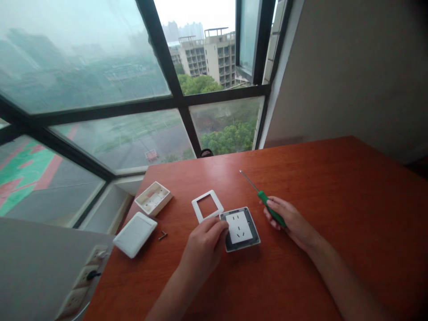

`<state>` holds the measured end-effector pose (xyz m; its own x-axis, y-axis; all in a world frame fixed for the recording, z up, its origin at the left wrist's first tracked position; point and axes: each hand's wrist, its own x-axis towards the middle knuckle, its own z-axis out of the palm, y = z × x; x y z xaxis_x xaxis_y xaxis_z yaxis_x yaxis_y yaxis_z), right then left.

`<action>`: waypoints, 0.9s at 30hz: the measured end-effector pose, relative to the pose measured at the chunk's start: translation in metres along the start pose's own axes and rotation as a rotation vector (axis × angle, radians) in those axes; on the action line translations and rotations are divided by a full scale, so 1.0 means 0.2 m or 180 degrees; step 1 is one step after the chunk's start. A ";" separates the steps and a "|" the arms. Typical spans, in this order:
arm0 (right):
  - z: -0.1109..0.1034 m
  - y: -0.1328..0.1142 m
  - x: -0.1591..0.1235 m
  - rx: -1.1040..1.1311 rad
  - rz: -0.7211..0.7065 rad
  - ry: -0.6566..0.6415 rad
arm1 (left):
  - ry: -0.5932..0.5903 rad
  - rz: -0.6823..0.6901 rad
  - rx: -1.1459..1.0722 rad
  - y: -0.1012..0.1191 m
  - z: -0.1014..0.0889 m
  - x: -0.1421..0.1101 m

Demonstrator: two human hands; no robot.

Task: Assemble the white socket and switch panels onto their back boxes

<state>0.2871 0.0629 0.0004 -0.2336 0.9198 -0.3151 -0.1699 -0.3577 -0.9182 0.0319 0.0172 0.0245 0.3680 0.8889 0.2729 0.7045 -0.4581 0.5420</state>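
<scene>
A wall socket [239,226] with a white face and a dark grey surround lies in front of me on its white box. My left hand [207,240] is at the socket's left edge, thumb and fingertips pinched together; whatever is between them is hidden. In my right hand [290,218] is a screwdriver [272,209], held by its green handle to the right of the socket, its shaft angled up and left, apart from the socket. Just behind the socket rests a white cover frame [219,203]. Two small screws [162,235] lie left of my left hand.
An open white mounting box [154,198] and a white switch plate [135,235] sit near the left edge of the reddish-brown table [334,191]. Windows rise behind the table. Wall outlets [85,276] with a black plug [92,275] are at lower left.
</scene>
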 end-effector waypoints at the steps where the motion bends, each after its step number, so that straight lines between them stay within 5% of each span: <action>1: 0.00 0.00 0.00 0.0000 -0.0002 0.0001 | -0.0042 0.0017 0.0046 0.00 0.00 0.00; 14: -0.01 0.00 0.00 -0.0035 -0.0014 -0.0006 | -0.0016 0.0020 0.0070 -0.02 -0.01 -0.02; 27: -0.01 -0.01 -0.01 -0.0088 0.0029 0.0019 | 0.0161 -0.0758 -0.0589 0.02 0.01 0.04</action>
<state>0.2888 0.0625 0.0021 -0.2293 0.9176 -0.3248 -0.1413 -0.3615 -0.9216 0.0380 0.0222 0.0270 0.1719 0.9724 0.1576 0.6432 -0.2320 0.7297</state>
